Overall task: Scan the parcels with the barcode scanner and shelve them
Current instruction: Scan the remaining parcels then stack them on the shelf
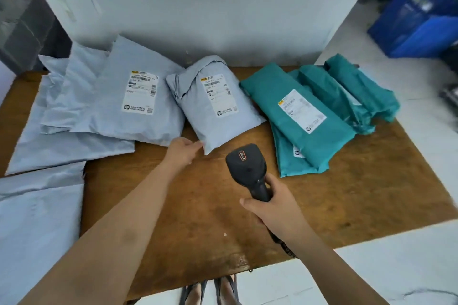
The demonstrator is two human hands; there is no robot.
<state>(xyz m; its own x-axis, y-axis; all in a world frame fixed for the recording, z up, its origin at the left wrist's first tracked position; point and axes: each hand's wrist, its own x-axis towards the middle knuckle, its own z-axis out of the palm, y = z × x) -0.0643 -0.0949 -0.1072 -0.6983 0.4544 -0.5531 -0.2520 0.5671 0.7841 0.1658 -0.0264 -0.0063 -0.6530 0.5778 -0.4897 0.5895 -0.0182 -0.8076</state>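
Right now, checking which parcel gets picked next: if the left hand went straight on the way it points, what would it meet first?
The near corner of the middle grey parcel; the left hand has its fingers at that corner, touching or nearly so.

Parcels [213,96] across table [371,193]; scanner [247,166] nearer, centre.

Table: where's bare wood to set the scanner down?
Free: table front, from the grey parcels on the left to the right edge; also the strip right of the teal parcels. Crowded: back row and left side, parcels overlapping.
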